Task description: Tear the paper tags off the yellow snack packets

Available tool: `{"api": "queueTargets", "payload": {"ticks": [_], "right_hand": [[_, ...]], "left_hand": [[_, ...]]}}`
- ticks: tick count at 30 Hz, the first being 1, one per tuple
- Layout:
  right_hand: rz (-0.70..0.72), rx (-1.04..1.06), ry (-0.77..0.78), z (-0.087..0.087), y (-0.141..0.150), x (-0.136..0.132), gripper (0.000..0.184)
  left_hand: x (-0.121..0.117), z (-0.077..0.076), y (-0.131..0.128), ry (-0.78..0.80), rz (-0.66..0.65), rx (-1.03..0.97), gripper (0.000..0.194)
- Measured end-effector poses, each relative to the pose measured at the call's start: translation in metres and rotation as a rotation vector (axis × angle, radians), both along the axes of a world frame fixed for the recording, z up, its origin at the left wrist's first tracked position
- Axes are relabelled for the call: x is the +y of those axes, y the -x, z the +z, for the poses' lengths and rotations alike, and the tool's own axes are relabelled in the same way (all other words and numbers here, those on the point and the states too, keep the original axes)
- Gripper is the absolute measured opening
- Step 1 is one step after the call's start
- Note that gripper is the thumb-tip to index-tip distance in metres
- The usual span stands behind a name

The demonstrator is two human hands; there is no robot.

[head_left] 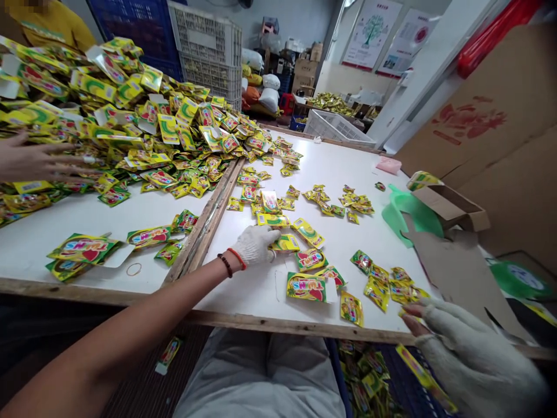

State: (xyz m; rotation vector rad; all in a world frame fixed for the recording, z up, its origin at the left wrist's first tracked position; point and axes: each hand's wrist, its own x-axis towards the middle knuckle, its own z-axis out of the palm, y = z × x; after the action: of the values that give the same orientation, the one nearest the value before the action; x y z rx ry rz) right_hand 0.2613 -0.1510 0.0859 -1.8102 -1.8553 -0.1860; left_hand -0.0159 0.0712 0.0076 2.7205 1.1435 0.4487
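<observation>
My left hand, in a white fingerless glove, has its fingertips closed on one end of a small yellow box lying on the white table. Around it are more boxes, among them a yellow one and a printed one with an open flap. At the table's right front edge, my right hand, gloved too, is slightly blurred with thumb and fingers apart. Yellow sachets lie beside its fingertips. Below that hand, a long yellow box shows tilted over a blue crate holding sachets.
A large heap of boxes and sachets covers the left table, where another person's hand reaches in. A wooden strip divides the tabletop. At right are a green scoop, a cardboard tray and a large carton.
</observation>
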Motion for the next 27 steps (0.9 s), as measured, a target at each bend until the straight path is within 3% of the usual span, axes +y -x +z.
{"api": "queueTargets", "payload": {"ticks": [4,7,9,12,16,20,24,27], "right_hand": [[0.303,0.137,-0.039,-0.039,0.069,0.042,0.033],[0.404,0.315,0.029,-0.066,0.127,0.076,0.040],[0.406,0.466,0.110,-0.076,0.149,0.088,0.032],[0.398,0.706,0.271,-0.086,0.158,0.091,0.029],[0.373,0.991,0.353,-0.101,0.153,0.081,0.040],[0.255,1.011,0.258,-0.114,0.149,0.073,0.033],[0.307,0.865,0.206,-0.120,0.144,0.073,0.029],[0.394,0.670,0.062,-0.121,0.139,0.076,0.029]], "left_hand": [[-0.033,0.036,0.021,-0.005,-0.018,-0.082,0.027],[-0.064,0.051,0.033,0.058,0.032,-0.143,0.030],[-0.080,0.046,0.041,0.141,0.107,-0.262,0.035],[-0.094,0.020,0.048,0.348,0.218,-0.637,0.049],[-0.104,-0.017,0.047,0.699,0.215,-0.975,0.030],[-0.105,-0.027,0.045,0.688,0.235,-0.988,0.024],[-0.098,-0.021,0.051,0.535,0.149,-0.823,0.016],[-0.097,-0.014,0.053,0.532,0.065,-0.734,0.017]]}}
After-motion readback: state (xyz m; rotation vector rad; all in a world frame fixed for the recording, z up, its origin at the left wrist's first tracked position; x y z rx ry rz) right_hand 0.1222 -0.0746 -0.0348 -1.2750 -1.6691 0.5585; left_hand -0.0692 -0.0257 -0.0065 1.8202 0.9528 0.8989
